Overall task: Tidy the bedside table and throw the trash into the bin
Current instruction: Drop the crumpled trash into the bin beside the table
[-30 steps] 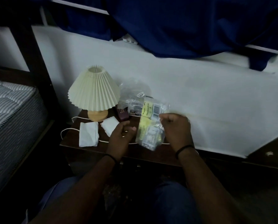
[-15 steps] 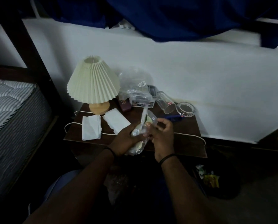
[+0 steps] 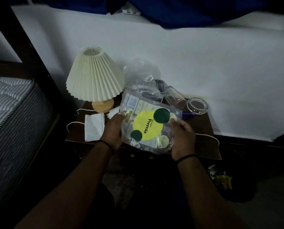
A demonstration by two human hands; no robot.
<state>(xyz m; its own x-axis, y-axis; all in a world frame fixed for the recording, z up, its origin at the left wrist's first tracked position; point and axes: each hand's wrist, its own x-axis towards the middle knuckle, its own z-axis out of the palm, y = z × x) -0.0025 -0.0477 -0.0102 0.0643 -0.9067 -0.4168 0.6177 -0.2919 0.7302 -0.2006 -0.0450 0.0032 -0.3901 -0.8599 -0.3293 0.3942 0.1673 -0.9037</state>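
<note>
Head view: above the bedside table's (image 3: 202,128) front edge, left hand (image 3: 112,130) and right hand (image 3: 181,135) pinch the plastic packet's (image 3: 148,124) side edges; it seems light, floppy and slippery, best gripped at its edges.

Two bare forearms reach in from the bottom edge of the view, with no sleeves showing on either. The left hand (image 3: 112,129) has a thin black band around its wrist, on the side nearer the pleated lamp (image 3: 95,75). The right hand (image 3: 181,138) wears a matching thin black band (a hair tie or cord bracelet; too dim to tell), on the side farther from the lamp. Below the forearms the lap is dark, its clothing unreadable in the low light.
</note>
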